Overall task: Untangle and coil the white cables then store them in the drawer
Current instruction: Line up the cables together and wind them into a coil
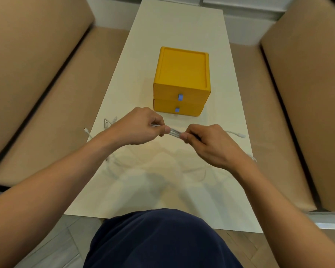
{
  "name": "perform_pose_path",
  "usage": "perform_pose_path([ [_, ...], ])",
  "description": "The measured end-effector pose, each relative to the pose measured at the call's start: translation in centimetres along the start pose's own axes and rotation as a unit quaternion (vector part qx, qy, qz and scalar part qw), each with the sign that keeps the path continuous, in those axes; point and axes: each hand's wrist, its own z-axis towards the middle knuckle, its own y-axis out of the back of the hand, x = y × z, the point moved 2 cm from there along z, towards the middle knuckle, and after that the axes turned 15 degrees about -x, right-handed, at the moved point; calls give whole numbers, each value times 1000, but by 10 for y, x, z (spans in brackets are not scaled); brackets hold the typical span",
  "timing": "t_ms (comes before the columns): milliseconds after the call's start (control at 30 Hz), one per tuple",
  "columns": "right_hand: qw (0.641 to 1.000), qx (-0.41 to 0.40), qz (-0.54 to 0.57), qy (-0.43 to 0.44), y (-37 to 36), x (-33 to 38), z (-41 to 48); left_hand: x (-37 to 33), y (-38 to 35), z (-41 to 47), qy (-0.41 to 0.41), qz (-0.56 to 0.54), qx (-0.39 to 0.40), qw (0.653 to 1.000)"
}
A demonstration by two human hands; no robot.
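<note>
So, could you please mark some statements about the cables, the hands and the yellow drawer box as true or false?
1. The left hand and the right hand both pinch the white cables. True.
2. The top drawer of the yellow drawer box is open. False: both drawers are shut.
3. The drawer handles are blue. True.
4. The cables lie on top of the box. False: they are in the hands and on the table.
</note>
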Motion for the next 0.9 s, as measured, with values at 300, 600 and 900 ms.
perform_pose_path([
  [300, 999, -2, 35, -40, 6, -11, 5, -2, 8, -5, 3, -91, 24, 996],
  [600, 987, -65, 131, -67, 18, -18, 8, -14, 10, -2, -43, -84, 13, 995],
  [900, 970, 47, 222, -85, 32, -6, 3, 0, 21, 0, -22, -53, -22, 998],
])
